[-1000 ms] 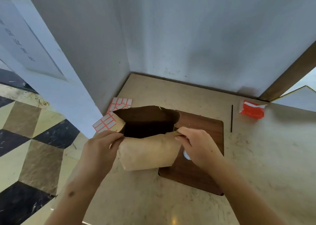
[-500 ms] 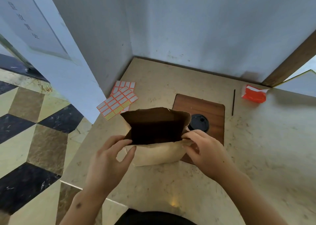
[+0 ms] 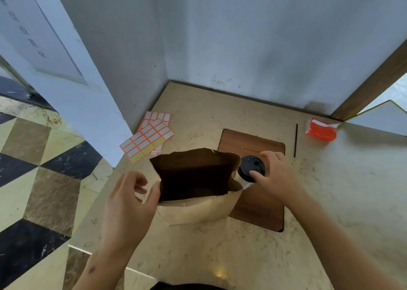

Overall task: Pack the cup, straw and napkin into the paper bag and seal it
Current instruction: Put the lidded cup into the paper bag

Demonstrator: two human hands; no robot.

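Note:
A brown paper bag (image 3: 193, 210) stands upright on the counter with its mouth wide open and dark inside. My left hand (image 3: 130, 201) touches the bag's left edge with the thumb, fingers loosely curled. Just right of the bag, a cup with a black lid (image 3: 251, 168) stands on a wooden board (image 3: 259, 210). My right hand (image 3: 277, 177) wraps its fingers around the cup just below the lid. A thin black straw (image 3: 295, 140) lies farther right on the counter. An orange and white napkin pack (image 3: 321, 131) lies beyond it.
Sheets of orange-bordered stickers (image 3: 149, 137) lie at the back left by the wall corner. Walls close off the back and left. The counter's front-left edge drops to a patterned floor (image 3: 33, 179).
My right hand let go of the bag's right rim and moved right onto the cup. My left hand stays at the bag's left edge. The bag's mouth stands wider.

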